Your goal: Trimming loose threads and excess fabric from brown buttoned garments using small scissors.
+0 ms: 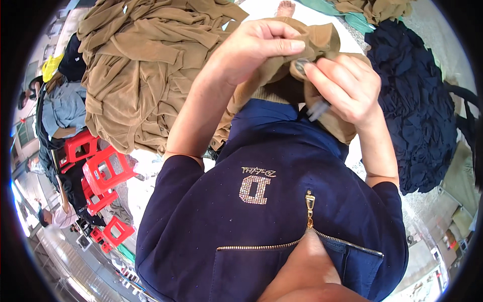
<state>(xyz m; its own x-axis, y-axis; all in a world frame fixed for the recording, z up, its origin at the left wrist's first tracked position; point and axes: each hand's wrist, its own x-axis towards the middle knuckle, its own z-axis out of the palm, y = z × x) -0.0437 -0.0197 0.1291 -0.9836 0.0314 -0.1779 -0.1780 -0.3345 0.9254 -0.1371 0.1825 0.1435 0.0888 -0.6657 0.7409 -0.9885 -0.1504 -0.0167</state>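
Note:
A tan garment (322, 38) of soft cloth is held up in front of me over my lap. My left hand (261, 48) pinches its edge between thumb and fingers. Close beside it, my right hand (347, 83) is closed on a small tool, perhaps thread snips. A grey metal part (301, 65) of it shows at the fingertips, against the cloth. A pale, translucent piece (318, 108) sticks out below the same hand, blurred. The palm hides the rest of the tool.
A large heap of tan garments (146, 75) lies to my left. Dark navy garments (412, 110) are piled on the right. Red plastic stools (108, 168) stand at the far left, near grey clothing (65, 108) and another person (58, 216). Green cloth (357, 22) lies at the top.

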